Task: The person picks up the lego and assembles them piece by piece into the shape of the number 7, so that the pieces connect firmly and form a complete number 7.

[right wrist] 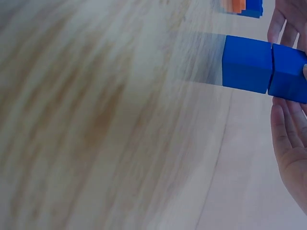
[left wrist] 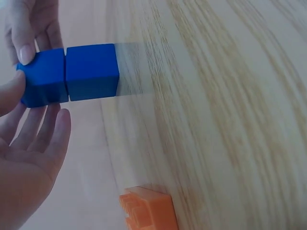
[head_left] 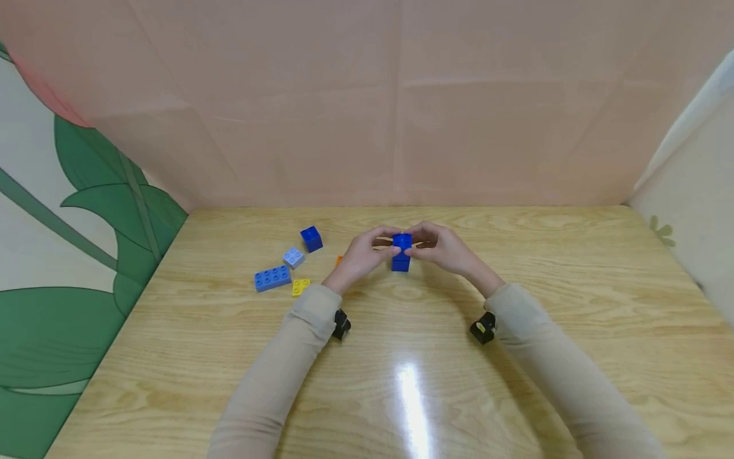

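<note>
Two dark blue building blocks are stacked upright on the table [head_left: 401, 319]. The lower block [head_left: 401, 264] stands on the tabletop, its reflection showing in both wrist views. Over it sits the upper block [head_left: 402, 240], with a thin seam between the two in the left wrist view. My left hand [head_left: 365, 252] pinches the upper block from the left, thumb on the near side and fingers behind. From the other side my right hand [head_left: 446, 250] pinches the same block in a like way. The lower block [right wrist: 247, 63] is untouched by either hand.
Left of the hands lie a dark blue block [head_left: 311, 239], a light blue block [head_left: 294, 257], a long blue block [head_left: 273, 278] and a yellow block [head_left: 301, 287]. An orange block [left wrist: 156, 211] is partly hidden behind my left hand in the head view. A pink cloth [head_left: 344, 127] hangs behind the table.
</note>
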`<state>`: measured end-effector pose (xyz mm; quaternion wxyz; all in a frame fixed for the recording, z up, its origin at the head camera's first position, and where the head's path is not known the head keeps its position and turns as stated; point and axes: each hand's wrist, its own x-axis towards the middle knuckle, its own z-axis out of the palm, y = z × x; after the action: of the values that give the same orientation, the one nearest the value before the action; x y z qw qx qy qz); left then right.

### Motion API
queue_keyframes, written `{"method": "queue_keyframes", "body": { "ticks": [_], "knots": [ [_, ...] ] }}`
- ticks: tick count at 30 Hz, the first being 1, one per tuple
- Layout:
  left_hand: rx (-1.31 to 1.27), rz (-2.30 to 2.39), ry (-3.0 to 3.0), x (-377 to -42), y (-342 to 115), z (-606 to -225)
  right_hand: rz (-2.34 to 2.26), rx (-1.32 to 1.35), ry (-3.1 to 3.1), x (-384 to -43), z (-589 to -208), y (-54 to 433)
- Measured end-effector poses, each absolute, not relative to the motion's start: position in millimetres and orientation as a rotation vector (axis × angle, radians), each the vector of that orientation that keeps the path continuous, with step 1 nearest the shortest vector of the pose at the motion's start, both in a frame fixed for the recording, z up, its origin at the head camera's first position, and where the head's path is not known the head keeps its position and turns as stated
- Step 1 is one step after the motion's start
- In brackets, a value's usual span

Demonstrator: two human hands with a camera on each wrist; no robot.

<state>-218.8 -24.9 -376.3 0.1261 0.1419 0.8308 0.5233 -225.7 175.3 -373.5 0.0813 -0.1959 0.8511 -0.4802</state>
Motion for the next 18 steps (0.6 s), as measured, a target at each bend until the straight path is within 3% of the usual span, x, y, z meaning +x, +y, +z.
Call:
{"method": "queue_keyframes", "body": {
  "ticks": [18],
  "knots": [
    [0.375,1.561,2.401,-219.3,-23.1,-378.4,-1.469,-0.572,2.539,-227.3,-379.6,173.3]
  ]
}}
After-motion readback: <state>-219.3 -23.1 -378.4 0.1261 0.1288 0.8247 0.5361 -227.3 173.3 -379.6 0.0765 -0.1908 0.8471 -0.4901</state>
